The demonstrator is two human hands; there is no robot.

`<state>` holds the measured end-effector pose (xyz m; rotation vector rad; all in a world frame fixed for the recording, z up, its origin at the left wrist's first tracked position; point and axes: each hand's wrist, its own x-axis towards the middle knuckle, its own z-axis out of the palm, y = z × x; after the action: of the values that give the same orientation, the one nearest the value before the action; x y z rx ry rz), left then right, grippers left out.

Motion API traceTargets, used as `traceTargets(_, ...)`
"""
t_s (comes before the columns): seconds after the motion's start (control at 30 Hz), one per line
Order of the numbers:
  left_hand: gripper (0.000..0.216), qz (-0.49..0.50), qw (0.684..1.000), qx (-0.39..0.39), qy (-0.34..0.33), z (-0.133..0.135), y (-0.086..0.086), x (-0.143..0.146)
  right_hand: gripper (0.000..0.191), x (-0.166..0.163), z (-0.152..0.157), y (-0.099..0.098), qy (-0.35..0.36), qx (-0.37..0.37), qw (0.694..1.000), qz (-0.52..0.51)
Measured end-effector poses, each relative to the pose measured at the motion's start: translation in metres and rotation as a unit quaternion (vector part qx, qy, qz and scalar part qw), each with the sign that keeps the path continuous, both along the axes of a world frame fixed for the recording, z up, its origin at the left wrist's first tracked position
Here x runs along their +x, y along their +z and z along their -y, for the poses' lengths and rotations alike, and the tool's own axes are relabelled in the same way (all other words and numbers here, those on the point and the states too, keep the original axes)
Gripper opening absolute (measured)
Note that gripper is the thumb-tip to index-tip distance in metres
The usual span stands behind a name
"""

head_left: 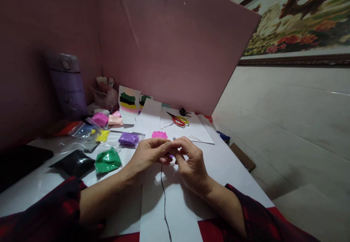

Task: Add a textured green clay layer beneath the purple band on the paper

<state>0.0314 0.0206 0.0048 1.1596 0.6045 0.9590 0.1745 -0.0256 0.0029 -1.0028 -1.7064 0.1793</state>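
Note:
My left hand [151, 153] and my right hand [190, 161] meet above a white sheet [175, 205], fingers pinched together. Between the fingertips sits a small purple piece [171, 156]. A thin black wire [164, 198] hangs from the pinch and trails down over the sheet toward me. Which hand holds the wire and which the purple piece I cannot tell. A pink flower-shaped piece [159, 134] lies just beyond my left hand.
Bags of clay lie at the left: green [107, 160], black [73, 162], purple [129, 138], pink [100, 119], yellow [103, 135]. Red and yellow scissors [178, 120] rest on white paper behind. A purple bottle [69, 85] stands by the pink board [175, 48].

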Motion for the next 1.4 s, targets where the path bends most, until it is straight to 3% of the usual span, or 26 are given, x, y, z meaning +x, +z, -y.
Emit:
traceTargets(0.17, 0.032, 0.021, 0.999, -0.018, 0.027, -0.005, -0.001, 0.0, 0.018, 0.002, -0.002, -0.003, -0.021, -0.031, 0.998, -0.049)
traceTargets(0.43, 0.02, 0.056, 0.992, 0.018, 0.114, -0.001, 0.019, -0.006, 0.013, 0.002, -0.001, 0.001, -0.037, -0.017, 0.998, -0.056)
traceTargets(0.6, 0.026, 0.042, 0.99, 0.036, 0.127, 0.003, 0.019, -0.004, 0.013, 0.002, -0.001, 0.0, -0.036, -0.018, 0.997, -0.067)
traceTargets(1.03, 0.013, 0.012, 0.988, 0.042, 0.146, 0.002, 0.017, -0.003, 0.014, 0.005, -0.003, -0.003, -0.012, -0.018, 0.996, -0.085)
traceTargets(1.2, 0.02, 0.059, 0.969, 0.07, 0.228, 0.0, 0.021, -0.005, 0.013, 0.004, -0.003, -0.002, -0.015, -0.014, 0.996, -0.092)
traceTargets(1.3, 0.035, 0.054, 0.97, 0.076, 0.223, 0.003, 0.023, -0.005, 0.014, 0.004, -0.002, -0.002, -0.018, -0.011, 0.996, -0.09)
traceTargets(1.4, 0.029, 0.039, 0.975, 0.069, 0.206, 0.005, 0.023, -0.004, 0.015, 0.004, -0.002, -0.002, -0.019, -0.005, 0.996, -0.091)
